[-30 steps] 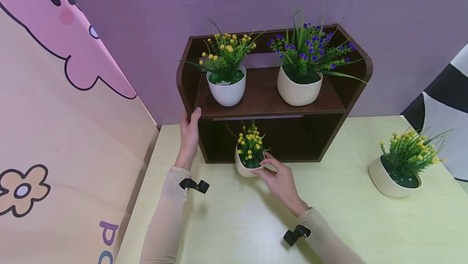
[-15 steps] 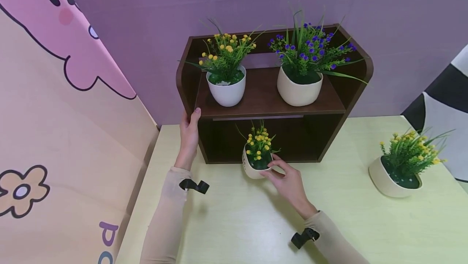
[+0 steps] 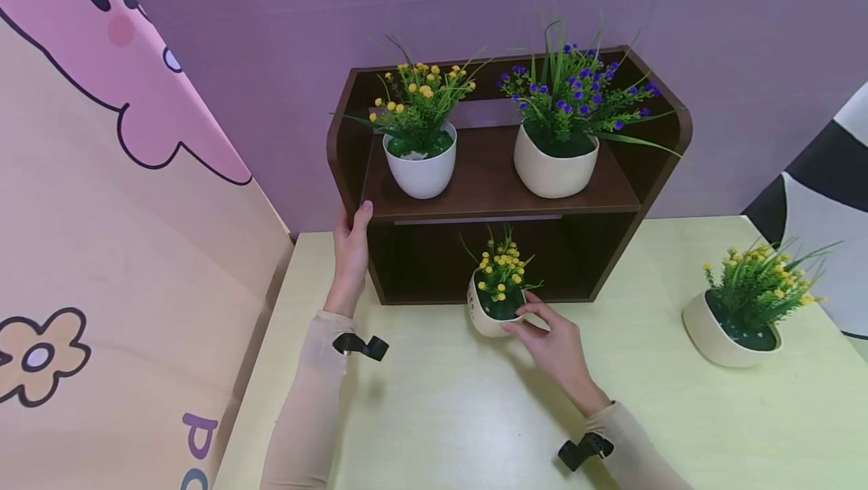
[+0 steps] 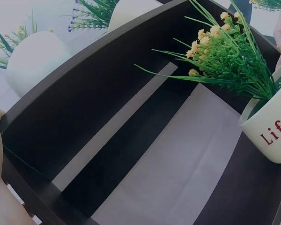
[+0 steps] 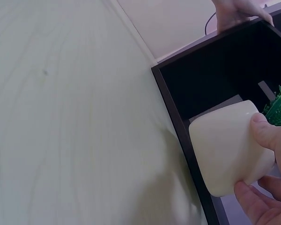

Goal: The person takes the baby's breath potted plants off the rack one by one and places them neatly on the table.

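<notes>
Right hand (image 3: 559,343): thumb and fingers are partly closed, pinching the pot (image 3: 483,319) at its right side. The pot lies left of these fingertips, in contact with them, tilted, before the shelf's lower opening; red lettering faces away from them. Yellow flowers (image 3: 503,270) stand above the fingertips.

Left hand (image 3: 350,252): grips the left side panel of the shelf (image 3: 483,162), thumb at the front edge; the other fingers are largely hidden. The pot is apart from this hand, to its right.
</notes>
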Tool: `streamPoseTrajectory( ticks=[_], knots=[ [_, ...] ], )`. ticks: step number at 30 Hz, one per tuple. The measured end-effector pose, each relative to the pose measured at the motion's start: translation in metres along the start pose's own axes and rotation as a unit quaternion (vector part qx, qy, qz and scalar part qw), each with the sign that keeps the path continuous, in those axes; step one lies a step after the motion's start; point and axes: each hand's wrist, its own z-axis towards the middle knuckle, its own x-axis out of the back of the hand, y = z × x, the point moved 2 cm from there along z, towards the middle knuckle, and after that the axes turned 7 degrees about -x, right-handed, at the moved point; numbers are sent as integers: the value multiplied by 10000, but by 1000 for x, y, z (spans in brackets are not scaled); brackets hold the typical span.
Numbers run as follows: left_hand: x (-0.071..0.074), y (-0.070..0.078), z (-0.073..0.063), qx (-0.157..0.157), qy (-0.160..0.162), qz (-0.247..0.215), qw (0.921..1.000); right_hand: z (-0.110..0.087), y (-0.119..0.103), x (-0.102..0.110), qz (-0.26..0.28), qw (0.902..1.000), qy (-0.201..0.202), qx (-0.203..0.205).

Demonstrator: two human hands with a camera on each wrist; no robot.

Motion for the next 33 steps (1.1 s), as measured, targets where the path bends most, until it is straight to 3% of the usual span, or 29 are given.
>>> streamPoseTrajectory(
  ticks=[9,22,33],
  knots=[
    [0,2,-2,80,-74,145,9998,-3,6,7,75,9999,128,13],
    [0,2,-1,34,58,53,10000,-8,6,23,-110,9994,241,227],
    [1,2,-2,98,7,113,9999,-12,13,37,-269,9992,274,-56]
  ],
)
